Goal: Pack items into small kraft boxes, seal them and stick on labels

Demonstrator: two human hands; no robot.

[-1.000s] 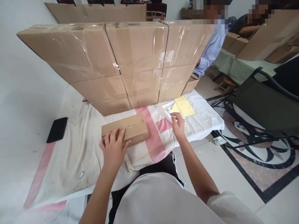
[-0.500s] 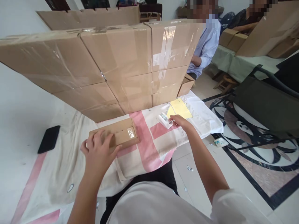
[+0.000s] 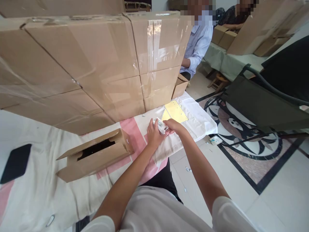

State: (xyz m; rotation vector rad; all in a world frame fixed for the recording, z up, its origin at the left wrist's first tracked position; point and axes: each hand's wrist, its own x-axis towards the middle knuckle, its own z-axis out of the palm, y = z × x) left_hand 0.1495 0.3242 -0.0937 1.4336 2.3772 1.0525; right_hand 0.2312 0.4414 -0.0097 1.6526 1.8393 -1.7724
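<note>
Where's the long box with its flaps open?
In the head view, the long open cardboard box lies left of centre on the tablecloth, in front of the taped box stack and beside the left forearm.

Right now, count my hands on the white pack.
2: the left hand at the left side of the white pack, the right hand at its right. Some fingers are hidden.

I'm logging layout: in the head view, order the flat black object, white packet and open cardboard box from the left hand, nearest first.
1. White packet: touching the left hand.
2. Open cardboard box: on its left.
3. Flat black object: far left.
</note>
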